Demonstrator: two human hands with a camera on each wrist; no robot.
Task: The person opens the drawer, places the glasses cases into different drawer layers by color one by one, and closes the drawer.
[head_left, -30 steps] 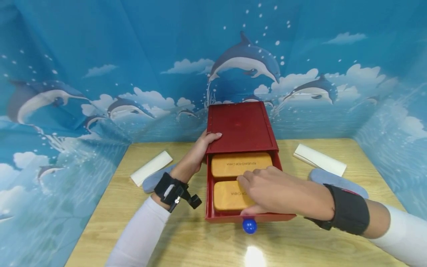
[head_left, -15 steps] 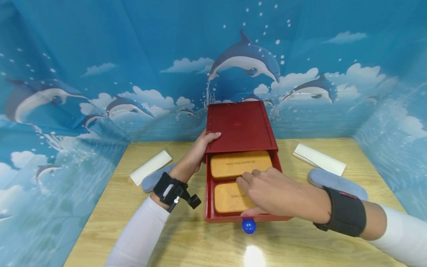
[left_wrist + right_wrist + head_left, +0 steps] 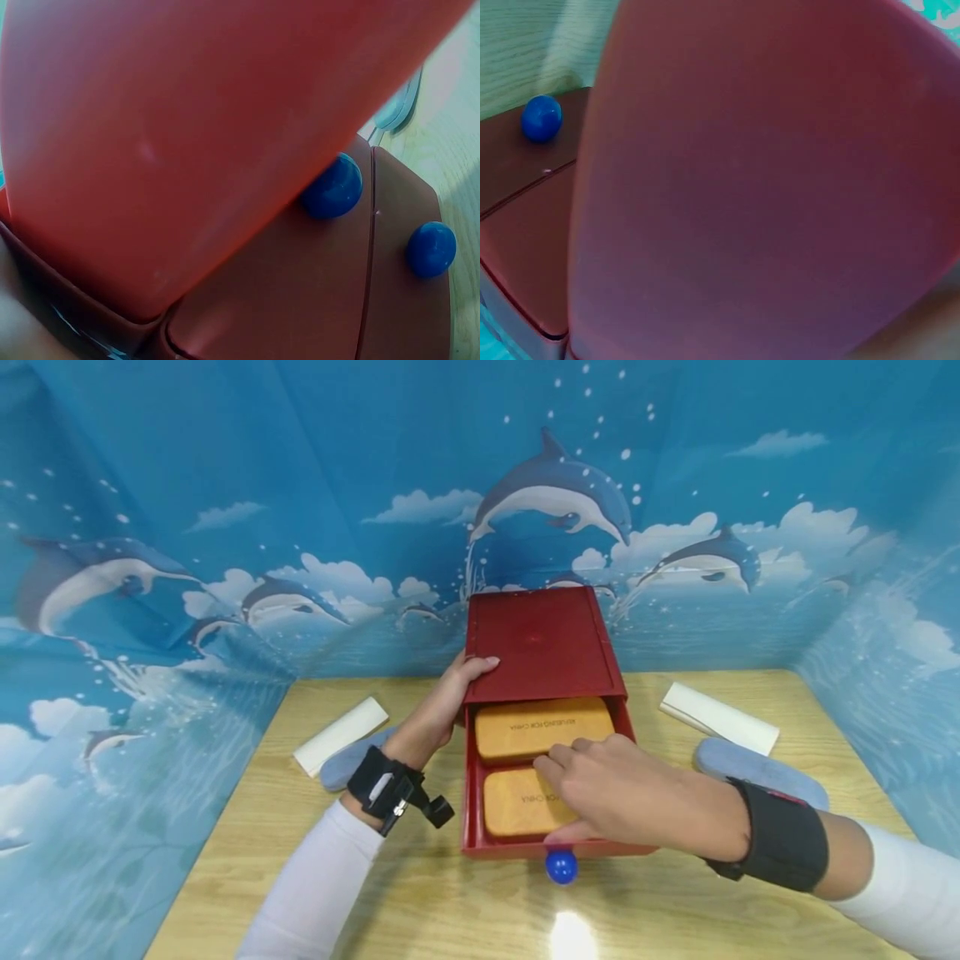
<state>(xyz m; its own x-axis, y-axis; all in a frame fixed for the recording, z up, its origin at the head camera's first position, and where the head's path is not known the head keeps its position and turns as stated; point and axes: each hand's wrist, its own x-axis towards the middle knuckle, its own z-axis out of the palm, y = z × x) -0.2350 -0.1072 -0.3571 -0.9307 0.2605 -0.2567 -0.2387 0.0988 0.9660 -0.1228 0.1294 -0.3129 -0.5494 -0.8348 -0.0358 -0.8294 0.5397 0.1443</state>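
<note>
A red drawer cabinet (image 3: 536, 639) stands mid-table in the head view, its top drawer (image 3: 487, 851) pulled out with a blue knob (image 3: 561, 867) in front. Two yellow cases with rounded corners and printed lettering lie in it, a far case (image 3: 543, 743) and a near case (image 3: 517, 810). My left hand (image 3: 448, 692) grips the cabinet's left side, thumb on top. My right hand (image 3: 618, 789) holds the near case inside the drawer, fingers over its far side, thumb by the drawer front; it hides the case's right part. The drawer's underside (image 3: 165, 150) fills much of the left wrist view.
Left of the cabinet lie a white rolled or folded piece (image 3: 341, 737) and a blue oblong case (image 3: 347, 768). A similar white piece (image 3: 720, 718) and blue case (image 3: 761, 770) lie at right. Lower drawers with blue knobs (image 3: 431, 249) stand shut. A dolphin-print backdrop (image 3: 420, 460) surrounds the table.
The near case has shifted slightly towards the drawer's front under my right hand, and the far case has moved slightly. My left hand keeps its place on the cabinet.
</note>
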